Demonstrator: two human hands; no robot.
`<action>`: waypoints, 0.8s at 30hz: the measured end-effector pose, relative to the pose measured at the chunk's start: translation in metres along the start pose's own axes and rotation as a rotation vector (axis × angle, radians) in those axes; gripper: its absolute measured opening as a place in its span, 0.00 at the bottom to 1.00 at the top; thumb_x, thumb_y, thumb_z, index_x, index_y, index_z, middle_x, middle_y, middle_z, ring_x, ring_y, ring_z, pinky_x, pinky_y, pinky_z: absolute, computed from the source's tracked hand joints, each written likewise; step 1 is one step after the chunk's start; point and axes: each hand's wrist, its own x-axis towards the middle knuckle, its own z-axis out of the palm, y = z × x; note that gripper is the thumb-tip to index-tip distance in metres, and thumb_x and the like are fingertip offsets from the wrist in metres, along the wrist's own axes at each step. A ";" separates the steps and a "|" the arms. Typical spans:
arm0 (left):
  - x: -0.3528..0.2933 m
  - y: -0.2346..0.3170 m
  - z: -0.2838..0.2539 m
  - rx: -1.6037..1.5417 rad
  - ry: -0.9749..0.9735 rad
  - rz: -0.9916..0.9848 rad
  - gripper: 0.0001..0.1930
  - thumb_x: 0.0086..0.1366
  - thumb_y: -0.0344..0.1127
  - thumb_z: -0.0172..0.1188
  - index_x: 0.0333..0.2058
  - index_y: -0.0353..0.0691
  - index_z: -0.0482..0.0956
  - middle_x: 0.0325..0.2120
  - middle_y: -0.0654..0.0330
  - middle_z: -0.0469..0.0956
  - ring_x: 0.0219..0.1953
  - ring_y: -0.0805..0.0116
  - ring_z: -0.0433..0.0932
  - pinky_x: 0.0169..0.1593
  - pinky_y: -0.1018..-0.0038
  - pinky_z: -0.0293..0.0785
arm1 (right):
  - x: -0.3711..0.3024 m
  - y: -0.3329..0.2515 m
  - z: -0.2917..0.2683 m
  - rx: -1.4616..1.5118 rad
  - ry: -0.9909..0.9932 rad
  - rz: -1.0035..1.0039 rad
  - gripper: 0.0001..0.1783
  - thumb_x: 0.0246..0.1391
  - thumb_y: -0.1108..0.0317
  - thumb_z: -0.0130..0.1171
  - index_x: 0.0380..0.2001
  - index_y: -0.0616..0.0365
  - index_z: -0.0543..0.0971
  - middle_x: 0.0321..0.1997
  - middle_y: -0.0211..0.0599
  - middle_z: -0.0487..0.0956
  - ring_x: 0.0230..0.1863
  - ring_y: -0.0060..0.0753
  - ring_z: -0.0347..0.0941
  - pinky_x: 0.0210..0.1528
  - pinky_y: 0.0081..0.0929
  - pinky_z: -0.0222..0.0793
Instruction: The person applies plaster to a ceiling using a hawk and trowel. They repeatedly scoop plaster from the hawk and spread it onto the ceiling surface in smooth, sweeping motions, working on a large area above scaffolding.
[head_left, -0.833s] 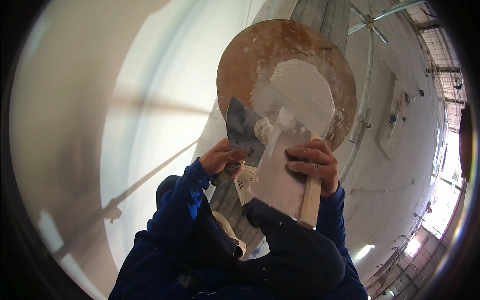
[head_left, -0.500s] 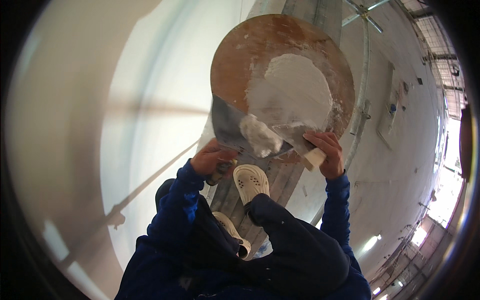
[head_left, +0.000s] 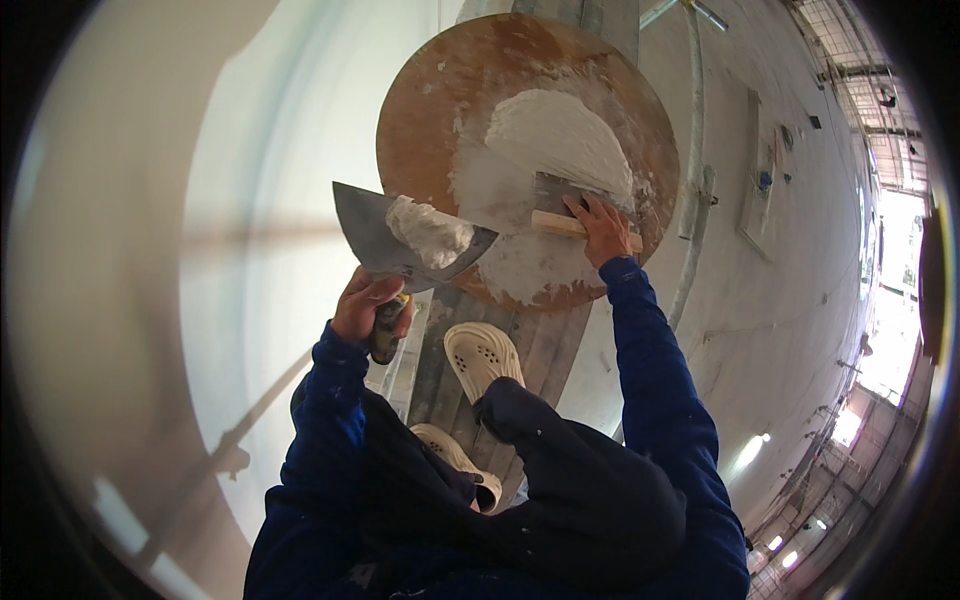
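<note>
My left hand (head_left: 365, 308) grips the dark handle of a wide putty knife (head_left: 362, 222), whose grey blade carries a lump of white plaster (head_left: 430, 232). The blade is held over the near left edge of a round brown wooden board (head_left: 425, 120). On that board lies a smooth mound of white plaster (head_left: 560, 130) with a thin smear around it. My right hand (head_left: 603, 228) is closed over a flat scraper (head_left: 562, 222) with a pale wooden back. Its metal blade meets the near edge of the mound.
The board rests on grey metal planks (head_left: 540, 335). My feet in cream clogs (head_left: 480, 352) stand just this side of it. A white wall (head_left: 260, 150) rises on the left. Metal scaffold tubes (head_left: 695, 150) run along the right side.
My left hand has drawn the loaded putty knife leftward, apart from the scraper. My right hand has moved up onto the board, turning the scraper blade toward the mound.
</note>
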 end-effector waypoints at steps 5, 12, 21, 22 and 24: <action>-0.005 -0.006 -0.013 -0.012 0.078 0.017 0.19 0.55 0.41 0.54 0.38 0.30 0.66 0.16 0.53 0.71 0.07 0.66 0.65 0.11 0.74 0.63 | -0.015 0.002 0.007 0.128 -0.100 -0.041 0.38 0.38 0.81 0.51 0.54 0.30 0.64 0.58 0.32 0.63 0.57 0.45 0.59 0.57 0.47 0.53; -0.006 0.001 -0.010 0.016 0.021 0.048 0.16 0.58 0.45 0.52 0.32 0.35 0.69 0.10 0.56 0.69 0.09 0.70 0.67 0.15 0.77 0.63 | -0.093 -0.029 -0.013 0.159 -0.257 -0.114 0.36 0.36 0.81 0.51 0.52 0.38 0.67 0.53 0.36 0.69 0.51 0.43 0.66 0.51 0.39 0.62; -0.007 0.003 -0.007 0.072 -0.041 -0.090 0.15 0.59 0.43 0.53 0.33 0.34 0.70 0.13 0.59 0.70 0.12 0.72 0.69 0.17 0.77 0.65 | -0.119 0.011 -0.032 0.998 -0.192 0.315 0.26 0.30 0.82 0.52 0.41 0.59 0.74 0.33 0.34 0.77 0.39 0.37 0.73 0.43 0.31 0.67; -0.008 0.004 -0.001 0.047 -0.009 -0.120 0.14 0.59 0.42 0.53 0.33 0.34 0.70 0.14 0.59 0.71 0.13 0.72 0.70 0.17 0.77 0.66 | -0.113 0.007 -0.051 1.258 -0.159 0.441 0.26 0.29 0.85 0.52 0.40 0.60 0.74 0.35 0.35 0.77 0.39 0.39 0.72 0.42 0.31 0.67; -0.006 -0.001 0.005 0.045 -0.058 -0.160 0.13 0.59 0.41 0.53 0.33 0.35 0.70 0.15 0.60 0.71 0.14 0.72 0.70 0.17 0.77 0.66 | -0.104 -0.022 -0.087 1.761 0.306 0.261 0.28 0.28 0.87 0.51 0.41 0.60 0.72 0.40 0.31 0.73 0.42 0.36 0.70 0.40 0.29 0.68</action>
